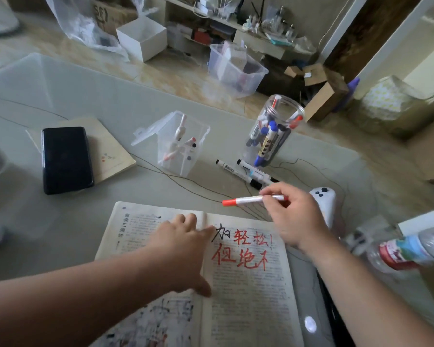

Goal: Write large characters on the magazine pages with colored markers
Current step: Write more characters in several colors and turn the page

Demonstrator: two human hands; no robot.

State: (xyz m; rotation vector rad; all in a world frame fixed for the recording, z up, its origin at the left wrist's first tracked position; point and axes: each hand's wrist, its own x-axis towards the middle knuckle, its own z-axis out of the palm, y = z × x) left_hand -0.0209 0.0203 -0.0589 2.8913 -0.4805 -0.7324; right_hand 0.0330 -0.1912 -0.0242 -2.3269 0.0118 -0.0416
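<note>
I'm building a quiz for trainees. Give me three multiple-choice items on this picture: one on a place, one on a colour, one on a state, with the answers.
1. The black phone lies: A) on a closed booklet; B) in a pocket; C) on a chair.
2. Most large characters on the magazine are: A) green; B) red; C) blue.
3. The left hand: A) grips a cup; B) is clenched in the air; C) presses flat on the pages.

Answers: 1A, the phone rests on the booklet's cover. 2B, all but one black character are red. 3C, its fingers lie spread by the spine, while the right hand holds the marker.
</note>
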